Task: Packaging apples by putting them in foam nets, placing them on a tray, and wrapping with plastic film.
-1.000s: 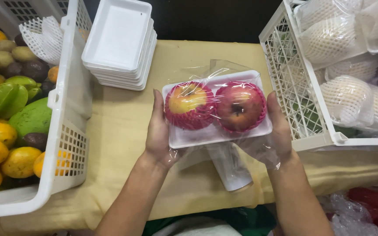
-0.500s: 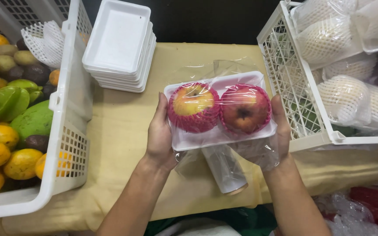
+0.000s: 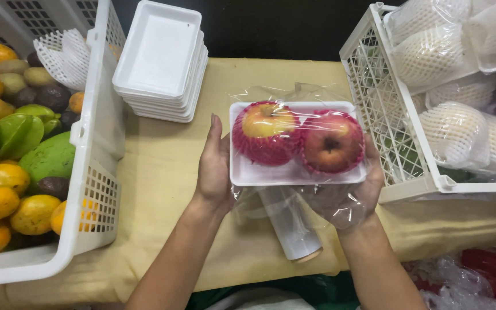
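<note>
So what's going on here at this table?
A person holds a white tray with two apples in red foam nets, covered in cling film. The left hand grips its left edge; the right hand supports it from below, with film over the hand. A film roll lies on the table underneath. Empty trays are stacked behind, with a fruit basket on the left and a wrapped-fruit basket on the right.

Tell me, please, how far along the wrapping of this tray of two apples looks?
Done: two apples in pink foam nets sit in the white tray, with cling film over the top. In hand: the left hand and right hand hold the tray's sides above the film roll, loose film bunched under the right hand. Left: that film looks not yet tucked; the crate of wrapped fruit stands alongside.
</note>
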